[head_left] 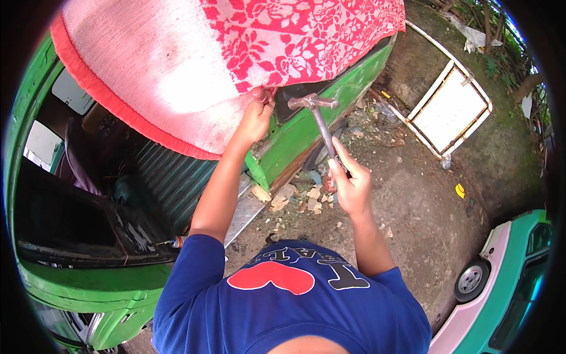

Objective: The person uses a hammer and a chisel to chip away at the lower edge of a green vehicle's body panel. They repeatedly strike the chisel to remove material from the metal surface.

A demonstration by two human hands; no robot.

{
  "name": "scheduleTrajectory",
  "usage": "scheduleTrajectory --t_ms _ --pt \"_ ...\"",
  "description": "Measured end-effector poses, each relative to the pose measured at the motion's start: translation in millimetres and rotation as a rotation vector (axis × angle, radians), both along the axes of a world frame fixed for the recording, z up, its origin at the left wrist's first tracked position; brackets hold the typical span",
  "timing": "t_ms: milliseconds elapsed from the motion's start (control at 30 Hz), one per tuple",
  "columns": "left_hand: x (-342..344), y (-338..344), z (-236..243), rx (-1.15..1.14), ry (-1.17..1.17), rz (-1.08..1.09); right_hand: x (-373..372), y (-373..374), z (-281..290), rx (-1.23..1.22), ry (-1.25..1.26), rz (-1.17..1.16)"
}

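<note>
One red-and-white cloth (177,65) drapes over the upper part of a green vehicle (323,140) and hides what lies beneath — its lower edge meets the left hand (256,123). At left, the vehicle's interior shows a ribbed surface (171,177); a slim tool (175,242) lies near the left sleeve (194,259).

Right hand (354,186): closed around the handle of the hammer (325,127). The hammer's head overlaps a dark opening (283,110) in the green side; contact cannot be determined. Left hand: fingers curled beside a rounded brown piece (259,94) at the cloth's edge; whether the piece is gripped cannot be determined.

Count: one hammer, one cloth, one white panel (451,109) in a rusty frame, one yellow scrap (460,190), two vehicles — the second, a teal-and-pink car (489,283), shows one wheel (471,279).

The ground (413,189) is grey-brown and stained, with several pale chips (282,197) scattered below the green side. The site is outdoors; plants (501,74) border the upper right.
</note>
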State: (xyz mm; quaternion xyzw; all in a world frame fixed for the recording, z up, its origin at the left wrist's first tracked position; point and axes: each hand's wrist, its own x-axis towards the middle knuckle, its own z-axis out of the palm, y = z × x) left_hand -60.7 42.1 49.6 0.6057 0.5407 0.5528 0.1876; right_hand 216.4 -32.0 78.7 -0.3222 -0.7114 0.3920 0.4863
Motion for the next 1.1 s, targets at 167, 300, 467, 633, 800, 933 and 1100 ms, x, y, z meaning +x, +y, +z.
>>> scheduleTrajectory --t_ms 167,300,467,633,800,933,1100 --pt "-3.6 14.0 -25.8 -0.159 0.260 0.021 -12.1 0.5 11.9 -0.017 0.010 0.021" --pt "1.6 11.9 -53.4 0.054 0.042 -0.131 -12.5 6.5 13.2 0.088 -0.002 0.011" --pt "11.0 -12.8 -49.1 0.070 -0.281 -0.156 4.7 5.9 4.0 0.032 0.031 -0.032" --pt "22.8 -38.4 -68.0 0.157 -0.249 -0.053 22.3 4.0 -11.0 -0.062 0.055 -0.030" --pt "31.2 -49.1 -76.0 0.332 -0.085 -0.024 33.0 2.8 -23.2 -0.166 0.077 -0.031" --pt "28.8 -51.1 -64.9 0.291 0.085 -0.011 39.3 -0.2 -28.2 -0.256 0.086 -0.029" --pt "24.7 -46.0 -53.2 0.303 0.406 0.041 44.2 -3.5 -34.7 -0.281 0.060 -0.031"
